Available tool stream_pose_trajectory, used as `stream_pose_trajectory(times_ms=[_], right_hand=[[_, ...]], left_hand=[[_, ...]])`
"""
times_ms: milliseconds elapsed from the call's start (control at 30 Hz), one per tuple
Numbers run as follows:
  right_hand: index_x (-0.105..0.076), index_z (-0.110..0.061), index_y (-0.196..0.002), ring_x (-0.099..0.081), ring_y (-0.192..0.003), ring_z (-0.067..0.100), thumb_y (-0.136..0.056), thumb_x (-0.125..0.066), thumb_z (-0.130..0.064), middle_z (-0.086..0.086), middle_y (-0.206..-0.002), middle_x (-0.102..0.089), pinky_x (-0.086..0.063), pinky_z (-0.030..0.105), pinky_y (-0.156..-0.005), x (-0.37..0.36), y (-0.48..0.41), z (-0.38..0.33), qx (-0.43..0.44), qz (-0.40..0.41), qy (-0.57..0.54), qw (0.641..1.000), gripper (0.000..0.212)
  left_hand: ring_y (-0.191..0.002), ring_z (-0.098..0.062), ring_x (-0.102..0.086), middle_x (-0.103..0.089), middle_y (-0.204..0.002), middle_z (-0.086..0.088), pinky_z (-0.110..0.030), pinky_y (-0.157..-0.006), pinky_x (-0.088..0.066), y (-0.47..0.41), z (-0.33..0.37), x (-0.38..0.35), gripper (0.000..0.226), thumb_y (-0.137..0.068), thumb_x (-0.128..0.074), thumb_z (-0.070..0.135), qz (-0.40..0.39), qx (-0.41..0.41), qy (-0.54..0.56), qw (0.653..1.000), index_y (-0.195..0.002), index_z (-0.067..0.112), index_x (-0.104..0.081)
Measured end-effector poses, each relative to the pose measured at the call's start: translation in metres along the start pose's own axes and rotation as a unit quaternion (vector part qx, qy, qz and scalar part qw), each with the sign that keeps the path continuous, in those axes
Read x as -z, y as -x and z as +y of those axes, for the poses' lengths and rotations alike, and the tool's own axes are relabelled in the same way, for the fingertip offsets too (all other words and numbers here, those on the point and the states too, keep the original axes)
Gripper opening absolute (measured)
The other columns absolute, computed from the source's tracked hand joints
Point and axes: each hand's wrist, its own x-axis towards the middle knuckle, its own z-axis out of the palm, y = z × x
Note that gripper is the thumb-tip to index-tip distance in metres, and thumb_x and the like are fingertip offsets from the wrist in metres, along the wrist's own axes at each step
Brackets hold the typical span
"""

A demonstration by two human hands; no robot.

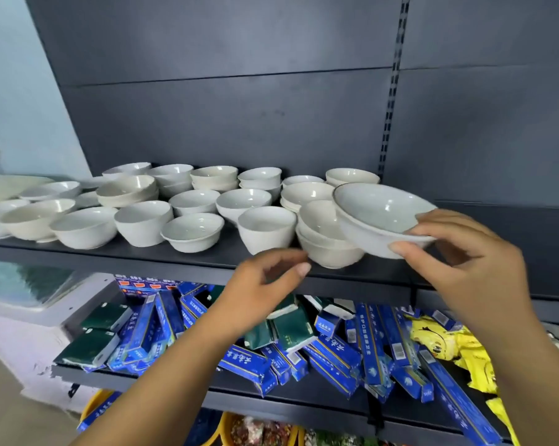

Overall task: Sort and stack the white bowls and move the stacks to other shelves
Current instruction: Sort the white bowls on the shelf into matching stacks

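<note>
The right hand (464, 252) holds a wide, shallow white ceramic bowl with a thin dark rim (381, 210) at the right end of the dark grey metal shelf (143, 251), lifted above the board. Its fingers (432, 217) lie curled over the near rim and the thumb presses the outer wall below, so they pinch the edge. The bowl is tilted: its mouth looks up and toward the person, and the oval of the rim runs from upper left to lower right. Its left side hangs over a stack of two white bowls (323, 243) at the front edge of the shelf; I cannot tell if they touch. The left hand (259, 284) hovers just below this front edge, near the stack, fingers loosely curled and holding nothing. Many other white bowls (143, 222) stand upright, close together, across the left of the shelf. To the right of the held bowl, dark shelf surface shows.
</note>
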Motion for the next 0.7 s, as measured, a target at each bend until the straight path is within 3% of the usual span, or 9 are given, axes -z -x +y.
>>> stream_pose_trajectory(times_ms=[133,233,367,433,567,633,700], right_hand=[[-0.065,-0.046,-0.066,-0.057,-0.087,-0.016,-0.056,-0.067,-0.043,-0.037,-0.086,-0.062,-0.038,-0.001,-0.078,-0.052,0.005,-0.051,-0.010,-0.082,-0.118,0.990,0.011],[-0.064,-0.044,-0.067,-0.057,-0.094,-0.012,-0.054,-0.070,-0.054,-0.033,-0.094,-0.061,-0.040,0.002,-0.080,-0.105,0.018,-0.080,0.004,-0.134,-0.156,0.979,0.017],[-0.067,-0.049,-0.067,-0.054,-0.100,-0.011,-0.049,-0.074,-0.056,-0.036,-0.103,-0.054,-0.043,0.005,-0.078,-0.178,0.039,-0.115,-0.047,-0.194,-0.251,0.947,0.021],[-0.068,-0.047,-0.067,-0.053,-0.105,-0.011,-0.046,-0.070,-0.071,-0.038,-0.106,-0.052,-0.044,0.007,-0.080,-0.212,0.052,-0.130,-0.075,-0.225,-0.299,0.924,0.033],[-0.068,-0.047,-0.074,-0.048,-0.116,-0.008,-0.039,-0.070,-0.075,-0.038,-0.113,-0.048,-0.044,0.015,-0.091,-0.263,0.068,-0.155,-0.122,-0.253,-0.341,0.897,0.045],[-0.066,-0.051,-0.082,-0.046,-0.121,-0.003,-0.031,-0.077,-0.069,-0.035,-0.121,-0.044,-0.042,0.020,-0.097,-0.282,0.069,-0.163,-0.155,-0.276,-0.349,0.882,0.056],[-0.062,-0.054,-0.086,-0.046,-0.121,-0.001,-0.031,-0.082,-0.053,-0.034,-0.123,-0.041,-0.040,0.023,-0.102,-0.297,0.067,-0.168,-0.183,-0.313,-0.337,0.869,0.058]], left_hand=[[-0.100,0.013,-0.057,-0.065,-0.106,0.021,-0.008,-0.084,-0.044,0.021,0.014,0.053,0.061,-0.060,-0.077,0.048,-0.047,-0.025,0.110,0.992,-0.111,0.029,-0.049],[-0.097,0.014,-0.057,-0.066,-0.098,0.031,-0.005,-0.078,-0.043,0.050,0.005,0.097,0.068,-0.053,-0.077,0.046,-0.023,-0.020,0.123,0.992,-0.109,0.021,-0.048],[-0.104,0.001,-0.059,-0.067,-0.111,0.009,-0.014,-0.084,-0.046,0.093,-0.022,0.160,0.092,-0.043,-0.077,0.066,0.068,0.004,0.141,0.988,-0.115,0.015,-0.049],[-0.111,-0.012,-0.058,-0.065,-0.116,-0.002,-0.025,-0.091,-0.047,0.114,-0.035,0.189,0.099,-0.040,-0.078,0.068,0.100,0.015,0.146,0.984,-0.118,0.013,-0.050],[-0.115,-0.028,-0.057,-0.064,-0.119,-0.013,-0.041,-0.097,-0.045,0.143,-0.053,0.232,0.105,-0.040,-0.081,0.065,0.143,0.023,0.144,0.979,-0.121,0.006,-0.049],[-0.111,-0.024,-0.060,-0.067,-0.115,-0.009,-0.036,-0.093,-0.048,0.149,-0.062,0.248,0.106,-0.037,-0.081,0.066,0.171,0.024,0.138,0.975,-0.120,0.006,-0.050],[-0.100,-0.011,-0.065,-0.071,-0.104,0.003,-0.020,-0.079,-0.050,0.151,-0.067,0.260,0.102,-0.034,-0.079,0.069,0.195,0.022,0.126,0.972,-0.113,0.011,-0.053]])
